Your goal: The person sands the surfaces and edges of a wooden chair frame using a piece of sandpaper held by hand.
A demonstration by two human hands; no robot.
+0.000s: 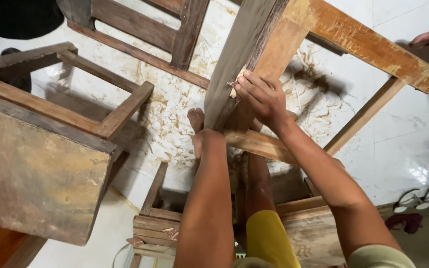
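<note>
**Wooden leg under the sandpaper**

Weathered grey wood is passing under your paper, so keep the strokes running along the grain and the pressure even. Going left to right: your left hand (205,141) is bracing low on the frame's cross rail (261,145); whether its fingers are wrapping the rail I cannot tell, since the forearm is covering them. Your right hand (263,98) is clenching a small folded scrap of sandpaper (234,85) and pressing it against the upturned table leg (242,54), which is rising toward you at centre frame. You are steadying the piece well; stay flat, avoid rounding the edge. That leg is looking dull, streaked and grey on its left face, while the adjoining rail (373,47) is showing orange, patchy finish.
</note>
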